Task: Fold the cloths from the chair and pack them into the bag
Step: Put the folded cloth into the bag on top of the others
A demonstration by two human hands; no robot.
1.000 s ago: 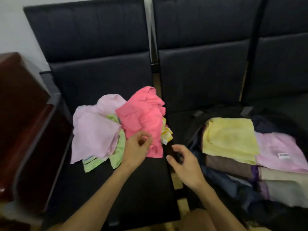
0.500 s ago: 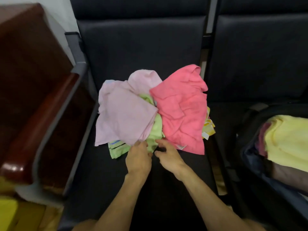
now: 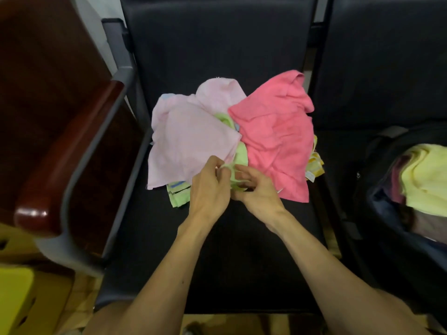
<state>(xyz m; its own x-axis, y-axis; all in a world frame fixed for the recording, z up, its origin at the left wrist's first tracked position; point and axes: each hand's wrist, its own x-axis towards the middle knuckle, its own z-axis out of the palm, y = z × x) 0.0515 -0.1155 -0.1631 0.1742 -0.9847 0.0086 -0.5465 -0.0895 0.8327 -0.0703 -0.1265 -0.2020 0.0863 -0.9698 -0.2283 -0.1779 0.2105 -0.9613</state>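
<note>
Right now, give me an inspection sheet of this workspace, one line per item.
Surface: black chair seat, bare near the front edge.
Job's things: pile of unfolded cloths: pale pink cloth, bright pink cloth, light green cloth between them; open dark bag on the next seat holds a folded yellow cloth.
Clutter: nothing seen.
Hands: left hand and right hand both pinch the green cloth's edge.
Cables: nothing seen.
Surroundings: wooden armrest at left; yellow object on the floor.

Both bare forearms are extended forward, converging. The left hand (image 3: 210, 189) and right hand (image 3: 257, 192) are held just beside each other, fingers curled and pinched on a fold of green cloth (image 3: 239, 158).
</note>
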